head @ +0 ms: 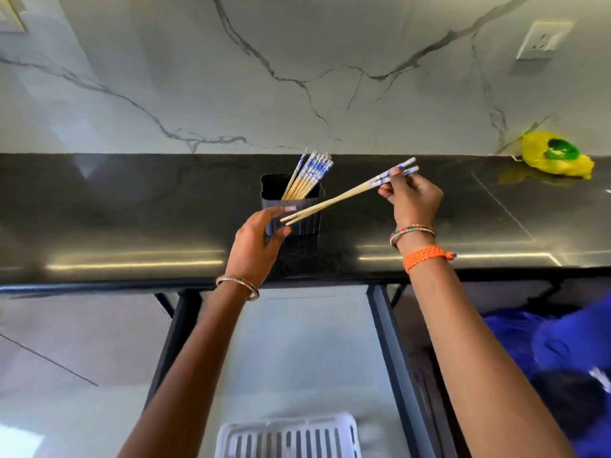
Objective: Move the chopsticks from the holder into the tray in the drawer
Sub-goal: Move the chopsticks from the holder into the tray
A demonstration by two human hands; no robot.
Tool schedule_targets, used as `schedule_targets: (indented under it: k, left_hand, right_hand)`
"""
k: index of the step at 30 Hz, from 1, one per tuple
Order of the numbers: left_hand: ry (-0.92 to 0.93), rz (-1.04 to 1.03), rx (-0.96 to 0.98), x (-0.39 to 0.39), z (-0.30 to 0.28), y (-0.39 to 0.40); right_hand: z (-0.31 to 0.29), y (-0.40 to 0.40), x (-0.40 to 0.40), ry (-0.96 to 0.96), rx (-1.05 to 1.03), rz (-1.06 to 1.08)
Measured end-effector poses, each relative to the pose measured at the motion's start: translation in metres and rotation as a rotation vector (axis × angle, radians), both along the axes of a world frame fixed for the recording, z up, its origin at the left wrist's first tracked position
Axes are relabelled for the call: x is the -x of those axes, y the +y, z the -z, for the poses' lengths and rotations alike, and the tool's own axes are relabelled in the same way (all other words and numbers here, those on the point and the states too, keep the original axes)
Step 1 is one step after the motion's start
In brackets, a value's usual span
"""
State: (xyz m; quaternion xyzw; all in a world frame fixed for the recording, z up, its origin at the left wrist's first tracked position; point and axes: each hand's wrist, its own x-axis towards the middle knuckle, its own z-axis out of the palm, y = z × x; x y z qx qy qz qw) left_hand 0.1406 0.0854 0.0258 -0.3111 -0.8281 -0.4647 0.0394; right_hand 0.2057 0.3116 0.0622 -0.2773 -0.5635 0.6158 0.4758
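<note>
A dark ribbed holder (305, 206) stands on the black counter with several bamboo chopsticks (307, 175), blue-and-white at their tops, leaning in it. My right hand (410, 196) pinches a pair of chopsticks (347, 193) by their patterned ends, held level in front of the holder, tips pointing left. My left hand (259, 242) wraps around the holder's left side. A white slotted tray (287, 436) lies in the open drawer (297, 342) below the counter, with nothing visible in it.
The black counter (132, 219) meets a marble backsplash. A yellow and green bag (558, 157) lies at the far right of the counter. Blue cloth (555, 345) fills the compartment right of the drawer. A wall outlet (542, 41) sits high on the right.
</note>
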Motion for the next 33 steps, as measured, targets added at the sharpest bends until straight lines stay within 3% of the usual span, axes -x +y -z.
schedule_targets:
  k: [5, 8, 10, 11, 13, 15, 16, 18, 21, 26, 30, 33]
  left_hand:
    - [0.131, 0.075, 0.472, -0.059, 0.038, -0.045]
    - [-0.166, 0.228, 0.574, -0.098, 0.080, -0.076]
    - [-0.203, 0.246, 0.689, -0.125, 0.111, -0.100]
    - [-0.159, 0.250, 0.769, -0.135, 0.125, -0.110]
    - [-0.059, 0.270, 0.877, -0.152, 0.146, -0.122]
    - [0.014, 0.306, 0.902, -0.164, 0.160, -0.127]
    - [0.041, 0.319, 0.893, -0.168, 0.165, -0.128]
    - [0.090, 0.332, 0.873, -0.172, 0.174, -0.130]
    - [0.080, 0.279, 0.843, -0.168, 0.194, -0.145]
    - [-0.476, -0.089, 0.663, -0.160, 0.212, -0.179]
    - [-0.814, -0.190, 0.583, -0.165, 0.225, -0.184]
    - [-1.075, -0.276, 0.420, -0.174, 0.238, -0.183]
  right_hand:
    - [0.059, -0.091, -0.073, -0.051, 0.197, -0.215]
    - [0.111, -0.143, -0.109, -0.165, 0.408, -0.270]
    - [0.147, -0.168, -0.129, -0.361, 0.440, -0.247]
    - [0.162, -0.177, -0.138, -0.569, 0.292, -0.233]
    - [0.191, -0.191, -0.160, -1.064, -0.271, -0.212]
    - [0.203, -0.207, -0.178, -1.102, -0.822, -0.371]
    - [0.207, -0.214, -0.182, -1.063, -0.968, -0.551]
    - [0.222, -0.220, -0.186, -1.025, -0.992, -0.813]
    - [0.239, -0.215, -0.187, -1.066, -0.857, -0.859]
    - [0.263, -0.208, -0.188, -1.216, -0.731, -0.918]
    - [0.275, -0.213, -0.180, -1.367, -0.767, -1.017]
    - [0.282, -0.216, -0.177, -1.350, -0.788, -1.014]
